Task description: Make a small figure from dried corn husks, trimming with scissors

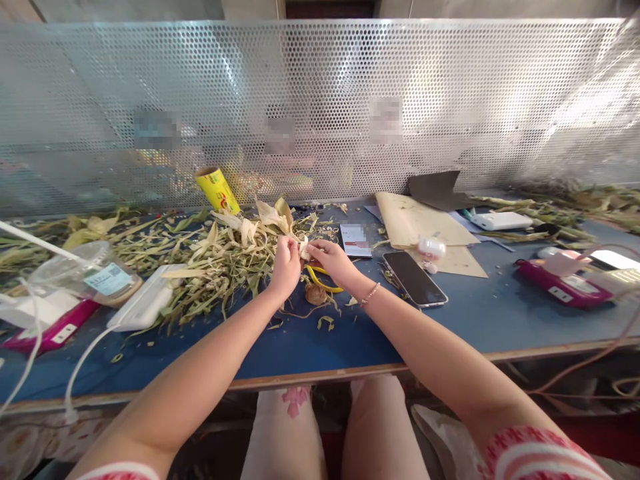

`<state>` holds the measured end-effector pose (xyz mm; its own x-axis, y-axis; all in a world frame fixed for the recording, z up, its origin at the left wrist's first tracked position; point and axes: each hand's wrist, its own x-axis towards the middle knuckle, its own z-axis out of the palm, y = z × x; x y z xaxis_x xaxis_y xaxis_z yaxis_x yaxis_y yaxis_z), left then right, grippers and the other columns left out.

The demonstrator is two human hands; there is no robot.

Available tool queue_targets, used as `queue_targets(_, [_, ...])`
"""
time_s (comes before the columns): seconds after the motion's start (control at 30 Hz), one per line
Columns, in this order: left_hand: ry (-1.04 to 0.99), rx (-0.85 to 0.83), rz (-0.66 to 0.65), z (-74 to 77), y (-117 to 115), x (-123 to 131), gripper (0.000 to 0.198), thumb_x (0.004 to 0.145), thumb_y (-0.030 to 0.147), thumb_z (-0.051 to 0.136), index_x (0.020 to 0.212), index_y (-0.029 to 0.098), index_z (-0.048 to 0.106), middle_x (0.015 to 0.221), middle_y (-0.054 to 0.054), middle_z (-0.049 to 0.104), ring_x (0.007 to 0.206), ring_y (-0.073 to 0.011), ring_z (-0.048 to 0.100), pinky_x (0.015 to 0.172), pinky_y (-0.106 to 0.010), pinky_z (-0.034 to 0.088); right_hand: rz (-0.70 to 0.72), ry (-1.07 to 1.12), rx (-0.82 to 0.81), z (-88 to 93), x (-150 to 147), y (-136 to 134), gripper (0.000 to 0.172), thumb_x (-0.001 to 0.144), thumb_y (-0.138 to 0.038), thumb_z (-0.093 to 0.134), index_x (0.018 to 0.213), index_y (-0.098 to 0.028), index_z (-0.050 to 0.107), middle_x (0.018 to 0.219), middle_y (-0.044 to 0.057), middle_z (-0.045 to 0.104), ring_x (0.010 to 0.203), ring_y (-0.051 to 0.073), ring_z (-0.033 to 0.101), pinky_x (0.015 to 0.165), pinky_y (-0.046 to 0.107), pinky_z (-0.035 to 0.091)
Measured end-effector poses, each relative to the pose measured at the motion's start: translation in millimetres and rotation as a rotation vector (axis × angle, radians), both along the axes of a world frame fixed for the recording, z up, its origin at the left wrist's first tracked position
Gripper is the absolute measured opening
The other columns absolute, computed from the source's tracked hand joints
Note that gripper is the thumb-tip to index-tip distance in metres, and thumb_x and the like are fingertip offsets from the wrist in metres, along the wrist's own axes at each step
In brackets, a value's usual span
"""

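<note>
My left hand and my right hand meet over the middle of the blue table, fingers closed in a pinch. Between their fingertips is a small whitish petal-like piece, partly covered by the fingers. Just below them lie a pair of yellow-handled scissors or a similar tool, its working end hidden, and a round brown lump. Left of my hands spreads a heap of dried leaf strips. Pale, papery petals stick up at the back of the heap.
A yellow tube leans near the perforated metal screen. Right of my hands are a black phone, a small card, an earbud case and brown paper. At left sit a plastic cup, a white power bank and cables.
</note>
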<state>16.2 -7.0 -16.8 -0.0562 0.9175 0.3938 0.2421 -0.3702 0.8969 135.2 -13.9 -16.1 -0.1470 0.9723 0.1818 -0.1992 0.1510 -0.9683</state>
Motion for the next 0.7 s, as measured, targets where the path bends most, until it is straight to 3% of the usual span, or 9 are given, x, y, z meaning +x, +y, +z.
queue_targets(0.23, [0.014,0.087,0.016,1.6,-1,0,0.009,0.080,0.023,0.047,0.076,0.021,0.039,0.069,0.002,0.043,0.064,-0.0114,0.044,0.064,-0.025,0.036,0.086,0.155,-0.109,11.9,-1,-12,0.023,0.062,-0.036,0.066,0.072,-0.017,0.057,0.067,-0.003,0.055,0.062,0.007,0.052,0.065,0.023,0.048])
queue_targets(0.43, [0.114,0.116,0.065,6.9,-5,1,0.006,0.080,0.018,0.043,0.076,0.020,0.039,0.071,0.001,0.046,0.066,-0.0130,0.045,0.065,-0.027,0.035,0.037,0.063,-0.077,6.8,-4,-9,0.030,0.057,-0.034,0.071,0.077,-0.018,0.056,0.070,-0.004,0.054,0.066,0.008,0.052,0.060,0.020,0.046])
queue_targets(0.6, [0.128,0.181,0.057,7.8,-3,-1,0.005,0.079,0.019,0.043,0.076,0.021,0.039,0.070,0.000,0.047,0.065,-0.0135,0.046,0.063,-0.027,0.036,0.072,0.146,-0.073,3.8,-6,-5,0.032,0.057,-0.039,0.070,0.074,-0.018,0.053,0.070,-0.003,0.053,0.068,0.008,0.053,0.067,0.023,0.048])
queue_targets(0.7, [0.160,0.223,0.030,8.7,-2,-4,0.005,0.078,0.021,0.044,0.077,0.021,0.040,0.068,0.000,0.047,0.062,-0.0137,0.046,0.060,-0.026,0.034,0.031,0.160,-0.081,2.5,-10,-4,0.035,0.060,-0.047,0.065,0.069,-0.018,0.049,0.064,-0.005,0.048,0.061,0.007,0.048,0.064,0.023,0.048])
